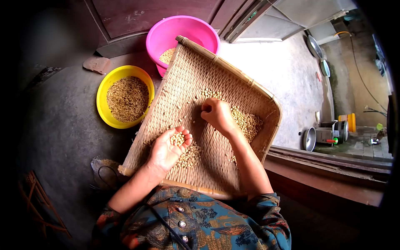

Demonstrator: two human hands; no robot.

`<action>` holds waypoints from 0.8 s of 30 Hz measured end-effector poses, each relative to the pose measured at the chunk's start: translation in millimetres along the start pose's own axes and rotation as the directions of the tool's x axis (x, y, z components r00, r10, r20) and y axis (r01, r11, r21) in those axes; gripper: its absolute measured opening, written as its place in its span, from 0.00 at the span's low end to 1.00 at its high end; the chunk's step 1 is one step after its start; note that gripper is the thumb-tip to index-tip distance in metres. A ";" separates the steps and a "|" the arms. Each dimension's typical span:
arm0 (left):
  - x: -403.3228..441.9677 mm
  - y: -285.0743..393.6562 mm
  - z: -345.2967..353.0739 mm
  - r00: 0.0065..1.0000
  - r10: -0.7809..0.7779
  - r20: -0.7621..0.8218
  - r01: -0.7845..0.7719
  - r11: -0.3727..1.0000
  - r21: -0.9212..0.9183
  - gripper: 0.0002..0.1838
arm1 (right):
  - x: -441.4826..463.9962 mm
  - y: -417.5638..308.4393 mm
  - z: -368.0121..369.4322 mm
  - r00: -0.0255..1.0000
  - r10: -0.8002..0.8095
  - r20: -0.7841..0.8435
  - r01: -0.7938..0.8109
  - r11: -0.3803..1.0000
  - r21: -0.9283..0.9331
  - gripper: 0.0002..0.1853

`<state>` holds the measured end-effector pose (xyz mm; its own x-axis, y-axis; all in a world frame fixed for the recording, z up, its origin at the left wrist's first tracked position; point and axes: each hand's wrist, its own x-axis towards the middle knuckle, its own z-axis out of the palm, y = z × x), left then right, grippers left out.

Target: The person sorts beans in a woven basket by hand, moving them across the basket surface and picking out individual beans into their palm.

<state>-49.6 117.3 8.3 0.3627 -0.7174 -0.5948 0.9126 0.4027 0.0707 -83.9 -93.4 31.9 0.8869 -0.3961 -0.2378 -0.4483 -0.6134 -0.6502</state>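
Observation:
A woven winnowing basket with a bamboo rim lies tilted across my lap. My left hand is palm up above its near left part, fingers curled around a small handful of pale beans. Below that hand a pile of pale beans rests on the weave. My right hand is closed in a pinch over the middle of the basket; its fingertips hide whatever is between them. A larger bean heap lies to the right of that hand, and a smaller cluster lies just beyond it.
A yellow basin of brownish beans stands on the floor at left. Behind the basket is a pink basin with pale beans inside. A brick piece lies near the door. At right, a raised sill borders a wet area with metal bowls.

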 end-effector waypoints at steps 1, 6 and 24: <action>-0.3 -0.2 0.2 1.000 0.004 0.010 -0.004 1.000 0.018 0.11 | -2.9 -6.1 -7.9 0.996 0.070 0.055 -0.075 0.993 0.090 0.06; -2.5 -2.5 8.0 0.999 0.034 0.032 -0.034 0.999 0.001 0.13 | -43.1 -38.3 -19.2 0.967 -0.090 0.240 -0.050 0.853 0.519 0.07; -2.6 6.1 2.5 0.987 0.043 0.154 -0.035 0.998 -0.053 0.21 | -42.0 -9.0 8.6 0.999 -0.033 0.004 0.033 0.994 0.106 0.06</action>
<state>-44.5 120.2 12.3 0.4260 -0.7786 -0.4608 0.8881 0.4571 0.0486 -116.2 -65.4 41.5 0.9018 -0.3727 -0.2187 -0.4045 -0.5498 -0.7308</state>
